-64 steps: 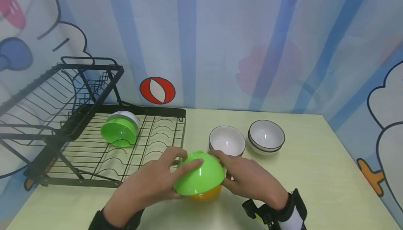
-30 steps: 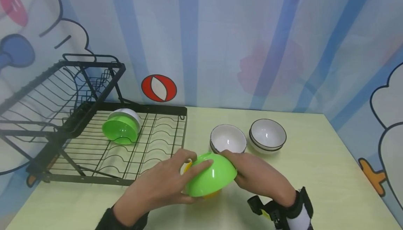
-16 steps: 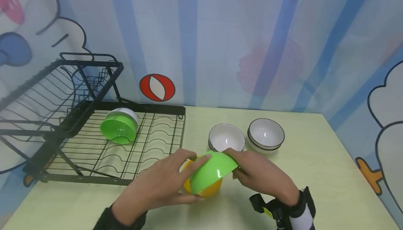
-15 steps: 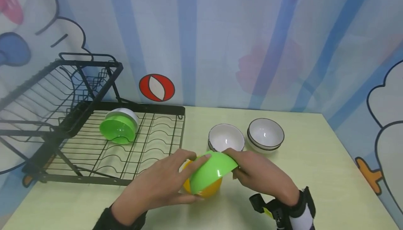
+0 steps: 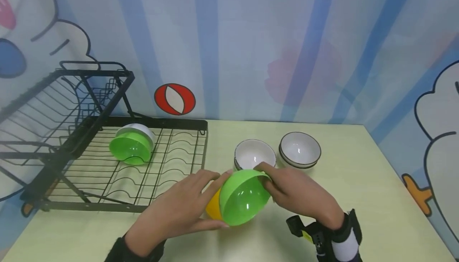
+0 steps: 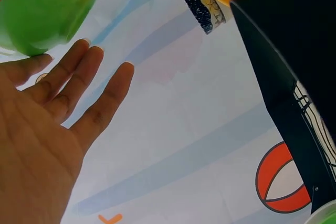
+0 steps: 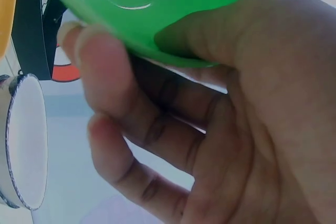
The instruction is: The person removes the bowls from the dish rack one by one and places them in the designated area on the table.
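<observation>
My right hand (image 5: 297, 190) grips the rim of a green bowl (image 5: 247, 204), thumb inside it and fingers outside, as the right wrist view shows. The bowl is tilted, its inside towards me. At its left, my left hand (image 5: 183, 210) has its fingers extended. In the head view its index fingertip is at the bowl's top edge and its thumb at the lower edge; in the left wrist view a fingertip meets the underside of the green bowl (image 6: 44, 11). An orange bowl (image 5: 214, 208) shows behind the green one, mostly hidden.
A black two-tier dish rack (image 5: 172, 124) stands at left, with a green bowl (image 5: 130, 148) and a white bowl (image 5: 138, 128) leaning in it. Dark-rimmed white bowls stand in two stacks, one just behind my hands (image 5: 254, 154), the other further right (image 5: 300, 148).
The green bowl, earlier tipped with its outside towards me, has turned so its inside faces me. My left fingers have shifted to its left edge; the right hand keeps its grip.
</observation>
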Tool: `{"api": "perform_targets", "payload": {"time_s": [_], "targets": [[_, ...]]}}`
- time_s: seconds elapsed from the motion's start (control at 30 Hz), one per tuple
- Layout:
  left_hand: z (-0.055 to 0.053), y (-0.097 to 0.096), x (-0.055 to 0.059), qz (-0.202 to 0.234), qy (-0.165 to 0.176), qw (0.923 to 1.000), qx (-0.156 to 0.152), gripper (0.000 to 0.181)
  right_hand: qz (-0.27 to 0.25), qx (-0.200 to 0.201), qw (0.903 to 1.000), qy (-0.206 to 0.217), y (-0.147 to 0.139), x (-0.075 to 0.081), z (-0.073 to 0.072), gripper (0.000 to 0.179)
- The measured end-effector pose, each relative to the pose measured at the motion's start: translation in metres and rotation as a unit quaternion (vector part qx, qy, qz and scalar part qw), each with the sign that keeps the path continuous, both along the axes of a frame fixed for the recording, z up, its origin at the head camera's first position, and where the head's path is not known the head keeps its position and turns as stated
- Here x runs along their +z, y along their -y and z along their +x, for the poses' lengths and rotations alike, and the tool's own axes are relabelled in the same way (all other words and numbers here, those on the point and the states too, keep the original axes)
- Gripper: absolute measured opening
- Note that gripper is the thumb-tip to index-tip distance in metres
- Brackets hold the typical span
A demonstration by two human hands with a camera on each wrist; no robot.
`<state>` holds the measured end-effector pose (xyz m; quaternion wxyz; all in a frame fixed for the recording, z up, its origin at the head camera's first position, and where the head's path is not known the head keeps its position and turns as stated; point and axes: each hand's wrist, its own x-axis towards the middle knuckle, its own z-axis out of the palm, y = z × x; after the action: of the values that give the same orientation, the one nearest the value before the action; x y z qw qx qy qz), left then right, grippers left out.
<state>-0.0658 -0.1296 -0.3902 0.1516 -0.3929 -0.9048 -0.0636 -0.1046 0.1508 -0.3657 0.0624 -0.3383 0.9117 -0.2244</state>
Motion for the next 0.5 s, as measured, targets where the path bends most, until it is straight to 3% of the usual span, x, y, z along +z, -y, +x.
{"api": "perform_targets", "payload": {"time_s": [0.27, 0.5], "targets": [[0.000, 0.000, -0.003, -0.009, 0.013, 0.9998, 0.012, 0.099, -0.007, -0.010, 0.9999, -0.006, -0.008, 0.001, -0.003, 0.032], [-0.001, 0.000, -0.003, -0.013, 0.010, 0.9998, 0.009, 0.099, 0.004, -0.043, 0.9990, 0.007, -0.021, -0.002, -0.009, 0.025]]}}
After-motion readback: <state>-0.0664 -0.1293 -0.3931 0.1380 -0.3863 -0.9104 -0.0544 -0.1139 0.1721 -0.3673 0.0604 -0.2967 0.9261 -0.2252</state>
